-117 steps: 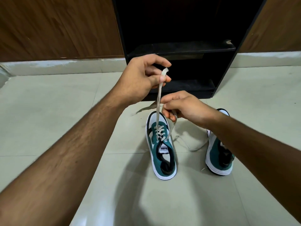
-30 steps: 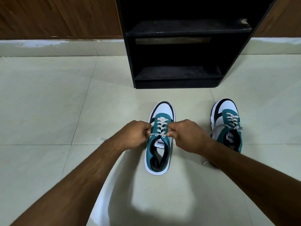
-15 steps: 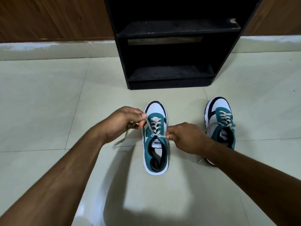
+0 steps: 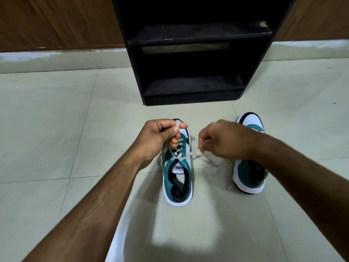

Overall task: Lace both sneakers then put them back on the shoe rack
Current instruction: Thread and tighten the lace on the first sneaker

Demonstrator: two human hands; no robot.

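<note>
Two teal, white and black sneakers stand on the floor, toes toward the rack. The left sneaker (image 4: 177,178) is between my hands, its pale lace (image 4: 181,157) threaded up the eyelets. My left hand (image 4: 160,138) hovers over its toe, pinching one lace end, which loops over the forefinger. My right hand (image 4: 224,140), blurred, pinches the other lace end to the shoe's right. The right sneaker (image 4: 251,174) is partly hidden behind my right wrist. The black shoe rack (image 4: 190,53) stands beyond both shoes with bare shelves.
Pale floor tiles (image 4: 56,129) spread around the shoes. A brown wooden wall (image 4: 56,21) with a light skirting runs behind the rack. A loose lace tip (image 4: 229,187) lies by the right sneaker's heel.
Both hands have lifted and drawn apart, pulling the lace ends up and outward. My left hand now sits over the toe, and my right hand has swung right toward the other sneaker.
</note>
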